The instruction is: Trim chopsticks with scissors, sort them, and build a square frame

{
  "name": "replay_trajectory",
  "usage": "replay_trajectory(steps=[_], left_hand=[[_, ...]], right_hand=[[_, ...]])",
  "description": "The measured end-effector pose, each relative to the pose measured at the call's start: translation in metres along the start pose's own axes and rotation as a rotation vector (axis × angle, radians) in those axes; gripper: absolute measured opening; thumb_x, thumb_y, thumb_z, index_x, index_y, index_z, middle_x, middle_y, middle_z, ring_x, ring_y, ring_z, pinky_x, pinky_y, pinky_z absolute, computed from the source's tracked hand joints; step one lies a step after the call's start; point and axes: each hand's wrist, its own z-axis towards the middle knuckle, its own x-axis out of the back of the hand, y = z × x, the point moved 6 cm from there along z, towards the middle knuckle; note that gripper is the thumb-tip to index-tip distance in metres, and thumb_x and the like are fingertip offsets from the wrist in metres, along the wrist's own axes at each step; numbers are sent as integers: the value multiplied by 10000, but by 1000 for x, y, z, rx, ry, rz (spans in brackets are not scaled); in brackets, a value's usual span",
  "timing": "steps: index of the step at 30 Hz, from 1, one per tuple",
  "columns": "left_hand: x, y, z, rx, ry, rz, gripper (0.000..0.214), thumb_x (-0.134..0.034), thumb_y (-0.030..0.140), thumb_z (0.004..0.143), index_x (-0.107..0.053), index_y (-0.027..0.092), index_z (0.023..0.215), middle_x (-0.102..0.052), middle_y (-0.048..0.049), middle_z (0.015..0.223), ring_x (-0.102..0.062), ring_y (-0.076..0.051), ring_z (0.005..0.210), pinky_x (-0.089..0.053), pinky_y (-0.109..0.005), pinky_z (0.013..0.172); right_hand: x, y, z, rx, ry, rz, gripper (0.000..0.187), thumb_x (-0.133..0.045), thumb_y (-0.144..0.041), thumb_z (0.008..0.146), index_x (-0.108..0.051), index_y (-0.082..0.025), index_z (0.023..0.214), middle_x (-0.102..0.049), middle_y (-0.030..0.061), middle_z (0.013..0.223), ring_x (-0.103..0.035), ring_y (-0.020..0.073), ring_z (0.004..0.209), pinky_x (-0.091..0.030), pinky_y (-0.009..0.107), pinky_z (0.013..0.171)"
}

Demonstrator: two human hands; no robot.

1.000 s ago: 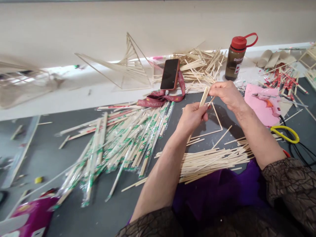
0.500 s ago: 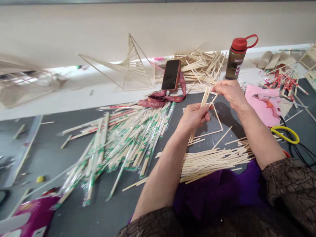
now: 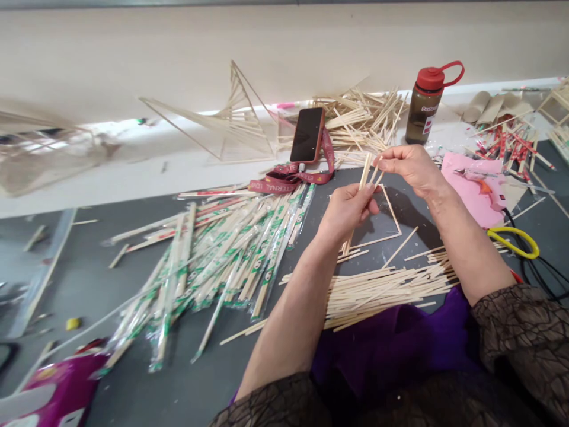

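Right of centre in the frame, the left hand (image 3: 348,209) is raised off the grey table (image 3: 133,391), forearm slanting up from the lower middle, fingers closed around a small bundle of thin wooden sticks (image 3: 365,172) held nearly upright. The right hand (image 3: 411,168) comes in from the right, wrist bent, fingertips pinching the bundle's top end above a stick triangle (image 3: 391,220)

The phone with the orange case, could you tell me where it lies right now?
In the head view, the phone lies at the table's far edge, on a red lanyard, left of the loose stick pile.
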Motion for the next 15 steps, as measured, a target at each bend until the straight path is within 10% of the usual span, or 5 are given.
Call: replay_trajectory(steps=[15], left_hand=[[7,-1,1,-76,110,203,296,-563,385,875,-696,140,777,-569,32,474,-381,-69,372,-287,-217,428]], right_hand=[[-8,0,1,37,62,-274,200,-624,-130,756,-637,-169,561,-608,-35,615,-551,113,652,-432,252,694]])
